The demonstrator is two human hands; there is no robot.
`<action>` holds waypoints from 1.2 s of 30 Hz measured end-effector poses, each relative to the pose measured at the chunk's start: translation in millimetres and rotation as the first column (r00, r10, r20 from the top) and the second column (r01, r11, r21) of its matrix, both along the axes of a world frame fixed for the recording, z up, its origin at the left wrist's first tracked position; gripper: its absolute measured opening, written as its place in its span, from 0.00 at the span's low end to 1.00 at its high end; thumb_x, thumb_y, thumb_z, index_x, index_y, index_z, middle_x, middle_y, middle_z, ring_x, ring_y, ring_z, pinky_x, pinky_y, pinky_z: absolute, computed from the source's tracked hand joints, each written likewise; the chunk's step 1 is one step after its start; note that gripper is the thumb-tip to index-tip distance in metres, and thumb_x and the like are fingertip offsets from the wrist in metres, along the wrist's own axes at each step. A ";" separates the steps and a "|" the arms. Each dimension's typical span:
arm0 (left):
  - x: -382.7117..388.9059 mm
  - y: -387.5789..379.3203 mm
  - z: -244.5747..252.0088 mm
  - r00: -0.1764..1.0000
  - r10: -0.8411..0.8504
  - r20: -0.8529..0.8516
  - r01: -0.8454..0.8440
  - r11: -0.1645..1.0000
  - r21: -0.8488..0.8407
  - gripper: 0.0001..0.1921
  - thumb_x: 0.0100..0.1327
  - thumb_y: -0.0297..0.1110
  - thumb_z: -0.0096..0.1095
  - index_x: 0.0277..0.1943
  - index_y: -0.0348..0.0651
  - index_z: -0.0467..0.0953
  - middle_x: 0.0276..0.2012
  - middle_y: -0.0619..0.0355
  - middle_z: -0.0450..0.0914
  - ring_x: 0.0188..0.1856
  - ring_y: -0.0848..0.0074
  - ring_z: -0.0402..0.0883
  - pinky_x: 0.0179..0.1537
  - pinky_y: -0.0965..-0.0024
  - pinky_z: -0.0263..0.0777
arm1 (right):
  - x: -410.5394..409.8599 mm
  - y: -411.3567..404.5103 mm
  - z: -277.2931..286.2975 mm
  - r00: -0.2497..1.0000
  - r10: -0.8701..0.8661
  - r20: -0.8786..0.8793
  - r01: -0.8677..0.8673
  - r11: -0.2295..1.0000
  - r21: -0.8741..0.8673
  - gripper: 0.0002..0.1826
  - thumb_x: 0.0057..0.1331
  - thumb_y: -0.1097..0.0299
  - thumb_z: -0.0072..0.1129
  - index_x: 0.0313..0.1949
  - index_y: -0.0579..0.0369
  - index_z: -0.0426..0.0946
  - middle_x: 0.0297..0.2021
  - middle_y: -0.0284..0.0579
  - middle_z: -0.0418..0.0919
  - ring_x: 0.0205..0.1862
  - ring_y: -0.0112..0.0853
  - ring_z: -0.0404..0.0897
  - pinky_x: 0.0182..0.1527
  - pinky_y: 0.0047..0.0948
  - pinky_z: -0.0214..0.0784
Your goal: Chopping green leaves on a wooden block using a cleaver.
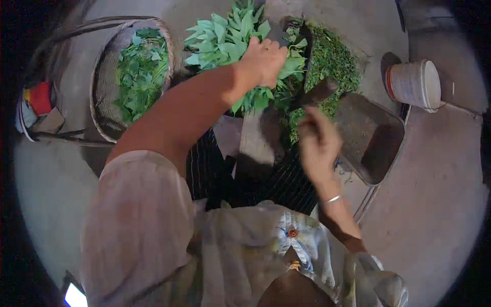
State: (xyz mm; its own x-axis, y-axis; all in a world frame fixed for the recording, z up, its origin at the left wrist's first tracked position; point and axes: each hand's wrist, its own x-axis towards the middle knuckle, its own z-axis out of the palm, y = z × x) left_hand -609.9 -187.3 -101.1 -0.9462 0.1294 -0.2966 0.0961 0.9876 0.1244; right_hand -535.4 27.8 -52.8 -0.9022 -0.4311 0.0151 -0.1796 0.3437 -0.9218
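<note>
My left hand [264, 57] is closed over a large bunch of leafy green stems [226, 42], whose leaves spread out to its left. More leaves stick out to the right and below the fingers. My right hand [320, 142], blurred and wearing a bangle, is to the right and nearer my body with its fingers curled. Just beyond its fingertips is a dark, blade-like object [318, 92]; whether the hand grips it is unclear. A heap of finely cut greens [333, 57] lies to the right of the bunch. Between my knees a pale board [251, 132] is partly in shadow.
To the left, a woven basket [98, 88] holds loose green leaves [142, 76]. Farther left sits a red item [40, 98]. A shallow metal pan [372, 134] lies to the right, partly shadowed. Beyond it a white bucket [414, 84] lies or leans on the floor [437, 172].
</note>
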 end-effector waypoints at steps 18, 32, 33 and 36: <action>7.0 1.9 8.9 1.000 0.024 -0.002 -0.024 0.998 0.060 0.34 0.37 0.41 0.74 0.50 0.39 0.71 0.47 0.52 0.74 0.55 0.63 0.69 0.55 0.57 0.59 | 31.5 -54.1 -55.6 0.463 0.020 0.886 0.546 0.781 -0.303 0.25 0.55 0.78 0.55 0.54 0.63 0.62 0.45 0.45 0.71 0.48 0.30 0.73 0.49 0.33 0.66; 6.2 16.0 6.1 0.999 0.004 -0.038 -0.004 1.000 0.009 0.30 0.40 0.35 0.70 0.50 0.40 0.69 0.46 0.53 0.71 0.54 0.65 0.68 0.53 0.57 0.57 | -77.8 -38.3 -33.9 0.912 -0.257 -0.321 0.218 0.964 -0.153 0.25 0.55 0.71 0.63 0.51 0.63 0.66 0.38 0.51 0.74 0.36 0.38 0.74 0.41 0.32 0.68; 10.7 11.0 3.5 0.999 0.030 -0.013 -0.030 1.000 0.000 0.30 0.41 0.34 0.70 0.50 0.40 0.69 0.46 0.53 0.71 0.53 0.65 0.69 0.52 0.57 0.57 | -93.4 -46.7 -26.2 0.907 -0.230 -0.353 0.196 0.972 -0.128 0.21 0.57 0.71 0.63 0.48 0.62 0.68 0.33 0.49 0.76 0.32 0.34 0.75 0.36 0.29 0.69; 18.7 10.5 8.2 0.994 0.006 -0.110 -0.006 1.000 0.005 0.29 0.42 0.32 0.69 0.50 0.40 0.69 0.46 0.54 0.72 0.52 0.65 0.69 0.52 0.57 0.57 | -187.6 -66.5 43.8 0.962 -0.111 -0.250 0.090 0.992 -0.094 0.13 0.56 0.68 0.65 0.37 0.58 0.72 0.24 0.39 0.75 0.24 0.24 0.73 0.26 0.25 0.66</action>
State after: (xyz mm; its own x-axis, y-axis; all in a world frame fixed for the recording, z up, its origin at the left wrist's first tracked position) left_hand -591.2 -176.8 -92.9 -0.9739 0.1247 -0.1898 0.1034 0.9876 0.1183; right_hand -723.0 -38.7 -9.0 -0.9025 -0.3266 0.2808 -0.3803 0.2983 -0.8754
